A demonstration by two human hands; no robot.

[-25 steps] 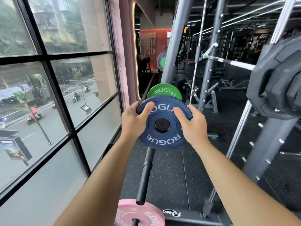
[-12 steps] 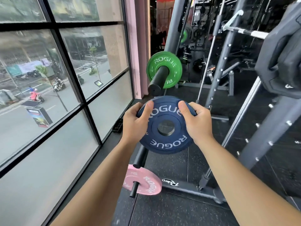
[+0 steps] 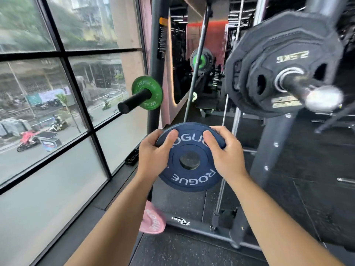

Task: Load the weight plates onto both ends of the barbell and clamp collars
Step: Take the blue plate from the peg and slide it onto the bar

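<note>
I hold a small blue Rogue plate [image 3: 192, 177] in front of me, free of any peg. My left hand [image 3: 153, 156] grips its left rim, thumb across the face. My right hand [image 3: 224, 154] grips the right rim the same way. Up to the left, a green Rogue plate [image 3: 151, 87] sits on a black storage peg [image 3: 132, 101] of the rack upright. At the upper right, large black plates [image 3: 284, 60] are loaded on a chrome barbell sleeve [image 3: 317, 96] whose end points toward me. No collar is visible.
A pink Rogue plate [image 3: 153, 221] sits low on another peg, partly behind my left forearm. Large windows [image 3: 57, 112] fill the left side. The rack's base bar [image 3: 192, 225] and uprights [image 3: 269, 166] stand on the black rubber floor [image 3: 182, 250].
The blue plate has come off the storage peg and away from the green plate. My view has swung right and up, bringing the loaded barbell end into sight.
</note>
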